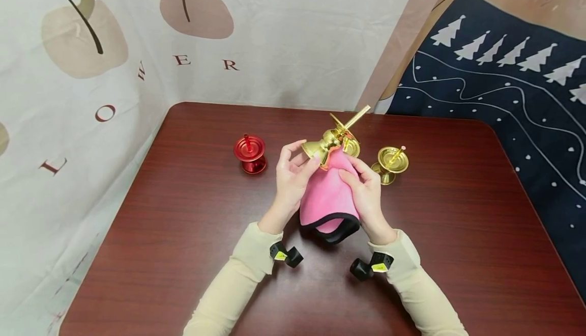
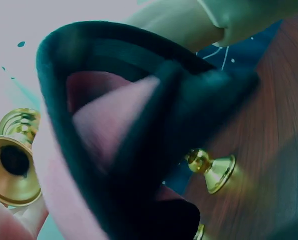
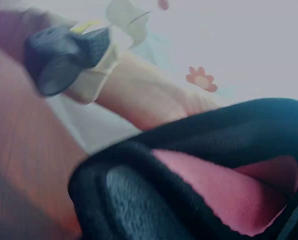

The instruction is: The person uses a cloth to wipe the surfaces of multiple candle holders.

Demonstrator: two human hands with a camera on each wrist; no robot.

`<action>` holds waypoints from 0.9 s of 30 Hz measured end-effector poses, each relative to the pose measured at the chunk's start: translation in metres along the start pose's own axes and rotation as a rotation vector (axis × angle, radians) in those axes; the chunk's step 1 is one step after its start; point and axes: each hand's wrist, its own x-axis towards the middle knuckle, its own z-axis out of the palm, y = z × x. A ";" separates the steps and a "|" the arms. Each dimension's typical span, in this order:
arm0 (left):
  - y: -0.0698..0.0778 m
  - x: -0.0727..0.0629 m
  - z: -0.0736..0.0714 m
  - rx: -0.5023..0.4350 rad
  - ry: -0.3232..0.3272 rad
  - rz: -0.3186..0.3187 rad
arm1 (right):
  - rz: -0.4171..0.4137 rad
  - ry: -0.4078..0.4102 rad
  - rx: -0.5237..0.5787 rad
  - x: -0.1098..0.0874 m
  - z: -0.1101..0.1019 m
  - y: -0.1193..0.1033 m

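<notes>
My left hand [image 1: 293, 170] grips a gold candle holder [image 1: 328, 140] by its flared base, thumb in front. The holder is tilted, its long spike pointing up and to the right; its dark hollow underside shows in the left wrist view. My right hand [image 1: 367, 191] pinches a pink cloth [image 1: 327, 193] with black edging and a strip of orange at its top. The cloth's top lies against the holder's stem and dish, and its lower end hangs in a fold over the table. In the right wrist view the cloth's black edging [image 3: 138, 195] hides both hands' fingers.
A red candle holder [image 1: 249, 154] stands left of the hands on the brown table [image 1: 192, 214]. One gold candle holder [image 1: 389, 165] stands to the right, and another [image 1: 351, 148] shows partly behind the lifted one. Printed cloths [image 1: 293, 71] hang behind the table.
</notes>
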 end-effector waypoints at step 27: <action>0.007 0.001 -0.008 0.678 -0.080 0.466 | 0.089 -0.158 -0.192 0.008 -0.009 -0.016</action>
